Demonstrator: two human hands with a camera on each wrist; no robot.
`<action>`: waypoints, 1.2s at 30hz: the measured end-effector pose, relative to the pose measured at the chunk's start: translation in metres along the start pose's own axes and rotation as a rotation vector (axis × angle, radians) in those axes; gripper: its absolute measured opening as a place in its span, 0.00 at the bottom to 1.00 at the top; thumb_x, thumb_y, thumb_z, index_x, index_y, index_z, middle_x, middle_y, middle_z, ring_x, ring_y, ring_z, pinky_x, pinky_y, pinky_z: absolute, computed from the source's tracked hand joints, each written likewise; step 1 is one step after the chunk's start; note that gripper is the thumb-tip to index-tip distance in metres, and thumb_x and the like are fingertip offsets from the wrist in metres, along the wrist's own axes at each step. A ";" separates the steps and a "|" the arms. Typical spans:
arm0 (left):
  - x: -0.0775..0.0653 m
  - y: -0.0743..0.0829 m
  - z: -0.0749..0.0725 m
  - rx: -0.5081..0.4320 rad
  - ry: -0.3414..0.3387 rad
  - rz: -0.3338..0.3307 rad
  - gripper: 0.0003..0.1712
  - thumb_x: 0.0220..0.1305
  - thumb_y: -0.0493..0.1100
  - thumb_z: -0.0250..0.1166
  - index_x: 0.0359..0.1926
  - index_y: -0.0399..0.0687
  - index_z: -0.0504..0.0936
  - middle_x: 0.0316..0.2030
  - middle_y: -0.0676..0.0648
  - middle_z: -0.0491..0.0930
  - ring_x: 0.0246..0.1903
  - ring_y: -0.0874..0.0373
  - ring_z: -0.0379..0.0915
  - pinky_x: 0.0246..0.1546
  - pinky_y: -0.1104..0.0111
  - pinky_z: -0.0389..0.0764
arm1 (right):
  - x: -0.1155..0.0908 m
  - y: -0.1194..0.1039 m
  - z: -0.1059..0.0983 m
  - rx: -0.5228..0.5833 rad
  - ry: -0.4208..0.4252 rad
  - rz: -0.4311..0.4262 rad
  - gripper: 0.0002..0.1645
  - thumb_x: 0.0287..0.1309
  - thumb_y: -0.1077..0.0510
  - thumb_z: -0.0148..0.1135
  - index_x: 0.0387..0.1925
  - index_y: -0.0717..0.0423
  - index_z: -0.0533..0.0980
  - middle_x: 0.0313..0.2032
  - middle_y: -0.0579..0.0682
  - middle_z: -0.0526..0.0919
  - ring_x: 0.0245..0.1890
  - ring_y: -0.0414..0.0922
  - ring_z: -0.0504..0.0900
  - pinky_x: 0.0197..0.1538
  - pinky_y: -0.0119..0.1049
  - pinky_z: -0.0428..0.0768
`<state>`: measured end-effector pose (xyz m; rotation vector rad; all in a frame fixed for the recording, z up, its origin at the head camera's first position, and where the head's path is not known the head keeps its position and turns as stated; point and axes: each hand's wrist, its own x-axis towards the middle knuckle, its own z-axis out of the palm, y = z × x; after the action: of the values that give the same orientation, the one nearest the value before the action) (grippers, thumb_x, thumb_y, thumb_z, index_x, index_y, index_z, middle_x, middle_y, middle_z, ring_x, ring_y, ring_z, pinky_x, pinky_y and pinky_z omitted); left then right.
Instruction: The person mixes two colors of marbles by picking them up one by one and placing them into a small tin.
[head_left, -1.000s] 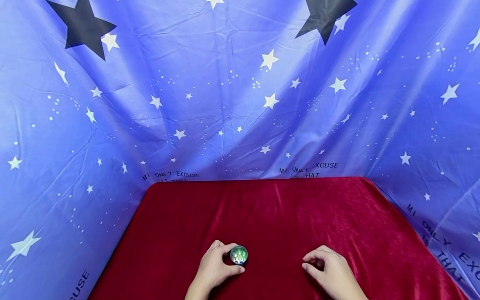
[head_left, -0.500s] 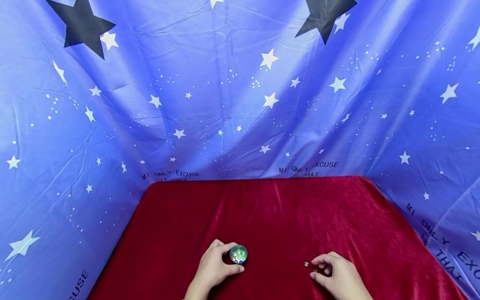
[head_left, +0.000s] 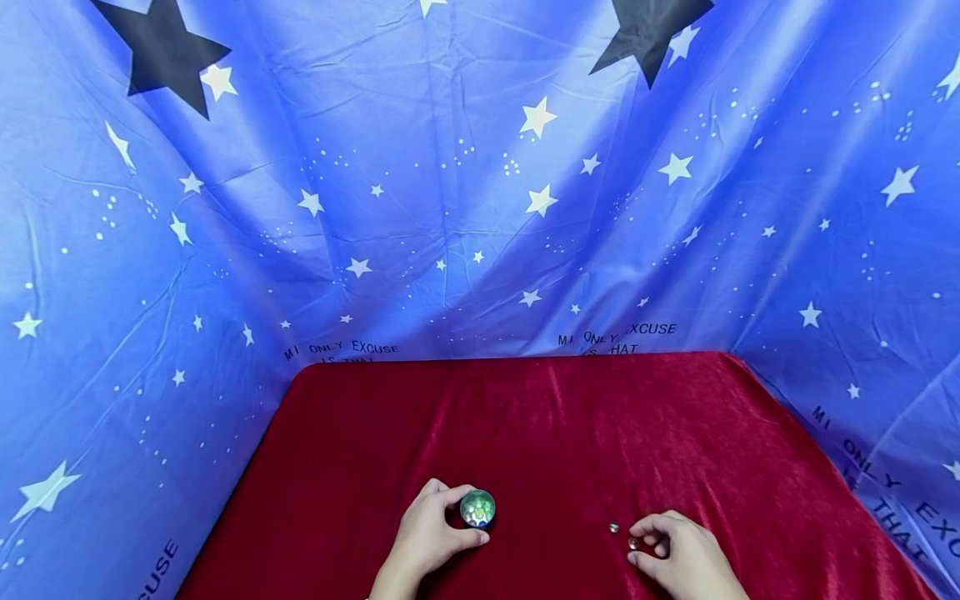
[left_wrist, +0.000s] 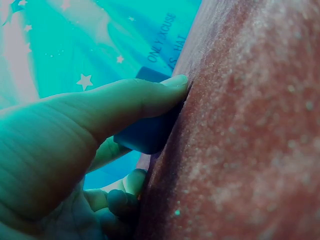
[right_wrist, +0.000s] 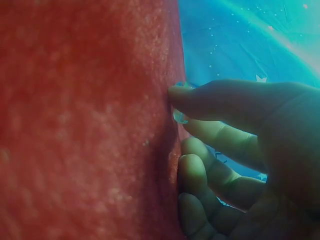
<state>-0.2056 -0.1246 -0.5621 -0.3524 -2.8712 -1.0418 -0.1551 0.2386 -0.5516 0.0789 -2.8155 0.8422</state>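
My left hand [head_left: 435, 533] holds a small round container [head_left: 477, 507] on the cloth, index finger behind it and thumb at its near side. Shiny green, glassy contents show in its top in the head view. The left wrist view shows its dark, straight side [left_wrist: 145, 135] partly behind the thumb. My right hand [head_left: 681, 552] is low over the cloth to the right, with a small clear glass marble [head_left: 633, 543] between thumb and index fingertip. In the right wrist view the same marble [right_wrist: 180, 116] is partly covered by the thumb. Another marble [head_left: 613, 527] lies just left of those fingertips.
A dark red velvet cloth [head_left: 517, 425] covers the table. Blue curtains [head_left: 450, 208] with white and black stars and printed lettering hang behind it and on both sides.
My right hand has shifted right and slightly nearer. One marble now shows on the cloth to its left, and a second shows between the fingertips. The left hand and container stay put.
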 end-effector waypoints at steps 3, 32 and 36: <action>0.000 0.000 -0.001 -0.003 -0.001 -0.003 0.36 0.32 0.60 0.78 0.50 0.68 0.82 0.32 0.59 0.68 0.33 0.68 0.66 0.38 0.69 0.71 | 0.000 0.000 0.000 0.008 -0.004 0.004 0.18 0.30 0.54 0.79 0.23 0.31 0.78 0.22 0.31 0.70 0.25 0.27 0.70 0.33 0.27 0.71; 0.001 0.001 0.000 0.001 0.002 -0.001 0.36 0.31 0.61 0.78 0.50 0.69 0.82 0.33 0.60 0.67 0.33 0.68 0.66 0.36 0.69 0.70 | 0.009 -0.013 -0.009 0.001 -0.035 0.040 0.13 0.38 0.53 0.77 0.23 0.31 0.79 0.23 0.30 0.73 0.25 0.28 0.72 0.34 0.27 0.72; 0.000 0.000 0.000 -0.002 0.004 -0.006 0.36 0.31 0.61 0.78 0.50 0.68 0.82 0.33 0.60 0.68 0.33 0.68 0.66 0.36 0.69 0.70 | 0.013 -0.016 -0.010 -0.001 -0.016 0.016 0.14 0.38 0.54 0.77 0.23 0.30 0.80 0.22 0.28 0.73 0.25 0.27 0.71 0.33 0.26 0.72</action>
<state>-0.2057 -0.1243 -0.5618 -0.3412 -2.8694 -1.0447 -0.1642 0.2307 -0.5322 0.0636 -2.8352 0.8475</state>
